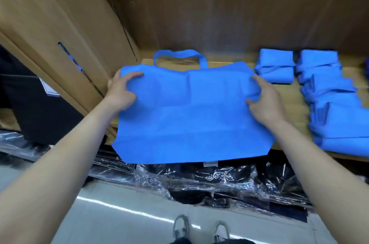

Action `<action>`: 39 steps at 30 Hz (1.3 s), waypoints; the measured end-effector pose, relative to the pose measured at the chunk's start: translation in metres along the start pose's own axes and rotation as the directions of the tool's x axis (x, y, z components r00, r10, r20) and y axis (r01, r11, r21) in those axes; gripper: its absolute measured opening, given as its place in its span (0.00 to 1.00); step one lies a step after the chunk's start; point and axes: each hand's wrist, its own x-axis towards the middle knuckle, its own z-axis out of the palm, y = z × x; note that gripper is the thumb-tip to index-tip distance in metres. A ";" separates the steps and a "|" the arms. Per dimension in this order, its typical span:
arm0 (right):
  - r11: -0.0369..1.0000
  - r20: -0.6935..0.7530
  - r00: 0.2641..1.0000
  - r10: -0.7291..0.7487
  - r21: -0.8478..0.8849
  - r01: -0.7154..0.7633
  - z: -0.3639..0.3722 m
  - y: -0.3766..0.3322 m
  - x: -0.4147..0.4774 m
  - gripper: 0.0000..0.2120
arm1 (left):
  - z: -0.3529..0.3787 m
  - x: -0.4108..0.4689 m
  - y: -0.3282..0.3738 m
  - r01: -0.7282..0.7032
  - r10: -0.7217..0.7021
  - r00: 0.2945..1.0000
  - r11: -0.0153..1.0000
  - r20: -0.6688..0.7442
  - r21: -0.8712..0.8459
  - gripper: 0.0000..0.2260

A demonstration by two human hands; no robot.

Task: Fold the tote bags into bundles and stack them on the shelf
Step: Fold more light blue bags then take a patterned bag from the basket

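Row of folded blue bundles (335, 107) at the right end of the shelf (287, 93) is blurred & cut off by the frame edge; can't count them. One more bundle (275, 67) sits just beside it, nr the back. Unfolded tote bag (189, 115) lies flat mid-shelf, handle (179, 53) toward the back, bottom part hanging over the front edge & hiding it. Left hand (121, 91) pinches the bag's top left corner, fingers curled over the fabric. Right hand (265, 101) grips the right edge, cloth bunched under curled fingers.
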 end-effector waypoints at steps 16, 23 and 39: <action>0.836 -0.110 0.994 0.010 -0.544 -0.069 0.034 -0.025 -0.029 0.32 | 0.033 0.016 -0.051 -0.574 0.340 0.780 0.724 0.526 0.383 0.25; 0.768 0.559 0.816 -0.146 -0.456 0.449 0.022 -0.018 -0.072 0.32 | 0.027 0.023 -0.057 -0.657 0.530 0.735 0.711 0.422 0.251 0.22; 0.992 0.553 0.832 -0.028 -0.085 0.090 0.008 -0.020 -0.045 0.20 | -0.019 -0.022 -0.087 -0.784 0.443 0.427 0.615 0.788 0.079 0.46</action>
